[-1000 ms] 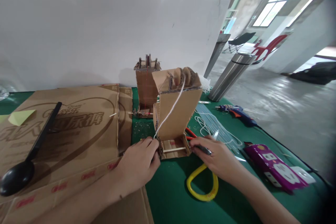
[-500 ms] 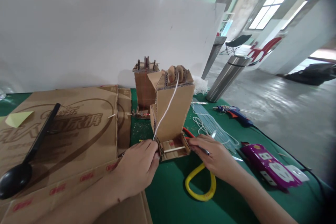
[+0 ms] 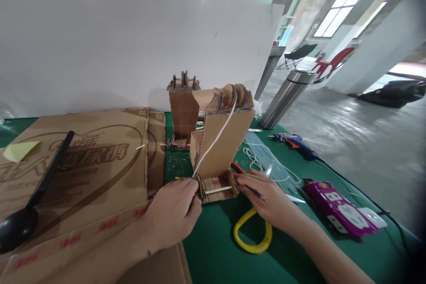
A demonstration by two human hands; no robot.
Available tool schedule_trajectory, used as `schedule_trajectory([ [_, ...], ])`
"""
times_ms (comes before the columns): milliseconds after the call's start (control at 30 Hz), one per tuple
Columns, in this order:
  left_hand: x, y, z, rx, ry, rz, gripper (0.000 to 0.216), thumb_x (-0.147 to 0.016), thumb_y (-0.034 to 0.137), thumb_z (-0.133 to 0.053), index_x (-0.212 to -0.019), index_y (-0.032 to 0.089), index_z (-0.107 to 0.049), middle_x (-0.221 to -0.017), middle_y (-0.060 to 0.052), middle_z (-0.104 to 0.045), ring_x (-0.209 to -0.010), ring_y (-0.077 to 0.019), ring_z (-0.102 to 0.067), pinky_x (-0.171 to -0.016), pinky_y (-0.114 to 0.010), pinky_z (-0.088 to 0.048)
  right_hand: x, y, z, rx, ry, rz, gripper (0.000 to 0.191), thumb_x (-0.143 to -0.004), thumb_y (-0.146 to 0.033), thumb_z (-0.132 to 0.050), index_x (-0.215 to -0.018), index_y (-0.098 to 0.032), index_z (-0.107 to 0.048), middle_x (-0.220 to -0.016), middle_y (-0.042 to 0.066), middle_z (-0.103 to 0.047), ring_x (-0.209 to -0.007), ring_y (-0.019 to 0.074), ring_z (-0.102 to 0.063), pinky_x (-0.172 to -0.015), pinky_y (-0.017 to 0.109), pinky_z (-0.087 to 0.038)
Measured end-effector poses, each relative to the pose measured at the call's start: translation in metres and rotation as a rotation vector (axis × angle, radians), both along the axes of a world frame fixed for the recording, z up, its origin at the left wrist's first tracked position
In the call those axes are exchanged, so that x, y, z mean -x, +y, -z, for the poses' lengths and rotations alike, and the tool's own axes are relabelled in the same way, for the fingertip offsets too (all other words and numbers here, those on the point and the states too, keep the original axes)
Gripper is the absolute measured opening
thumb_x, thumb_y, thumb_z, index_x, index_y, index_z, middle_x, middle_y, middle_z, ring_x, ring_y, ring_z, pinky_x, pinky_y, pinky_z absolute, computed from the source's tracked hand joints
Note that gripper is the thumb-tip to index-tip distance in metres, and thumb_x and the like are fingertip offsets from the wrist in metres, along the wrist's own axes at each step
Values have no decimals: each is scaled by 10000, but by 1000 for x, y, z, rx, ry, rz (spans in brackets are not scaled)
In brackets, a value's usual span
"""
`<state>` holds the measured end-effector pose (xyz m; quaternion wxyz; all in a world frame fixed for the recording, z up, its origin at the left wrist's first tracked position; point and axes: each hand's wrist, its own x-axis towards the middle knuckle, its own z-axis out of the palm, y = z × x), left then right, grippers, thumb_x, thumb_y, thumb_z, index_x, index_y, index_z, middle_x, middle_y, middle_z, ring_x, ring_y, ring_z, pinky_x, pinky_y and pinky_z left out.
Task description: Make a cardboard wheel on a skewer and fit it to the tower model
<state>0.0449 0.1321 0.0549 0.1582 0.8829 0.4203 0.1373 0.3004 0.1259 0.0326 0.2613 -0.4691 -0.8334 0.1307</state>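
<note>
A cardboard model [image 3: 224,142] stands before me, its upright tower leaning to the right, with round cardboard discs [image 3: 234,96] at the top. A white string [image 3: 216,140] runs from the discs down to my left hand [image 3: 175,204], whose closed fingers press at the left front corner of the base and pinch the string's lower end. My right hand [image 3: 262,195] is closed at the base's right wall; its fingertips are partly hidden. Across the open base lies a pale thin stick [image 3: 218,190]. Under my right hand is a yellow looped handle [image 3: 253,248], with pointed blades showing beside it.
Behind stands a second cardboard tower [image 3: 183,113]. Flat cardboard [image 3: 109,177] with a black ladle [image 3: 20,226] covers the left. To the right are clear glue sticks [image 3: 266,151], a glue gun [image 3: 296,144], a steel flask [image 3: 288,97] and a purple power strip [image 3: 339,208].
The model's tower has tipped to the right, its discs moving along with the string. Both hands stay at the base, with only a slight shift of the right fingers.
</note>
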Motion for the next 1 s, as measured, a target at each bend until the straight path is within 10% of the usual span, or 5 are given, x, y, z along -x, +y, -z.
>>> schedule_trajectory([
  [1000, 0, -1, 0, 41, 6, 0, 130, -888, 162, -372, -789, 218, -435, -769, -21, -576, -716, -208, -555, -653, -356, -452, 0, 0, 2, 53, 41, 83, 172, -954, -189, -395, -923, -213, -563, -912, 91, -670, -835, 231, -621, -727, 394, -515],
])
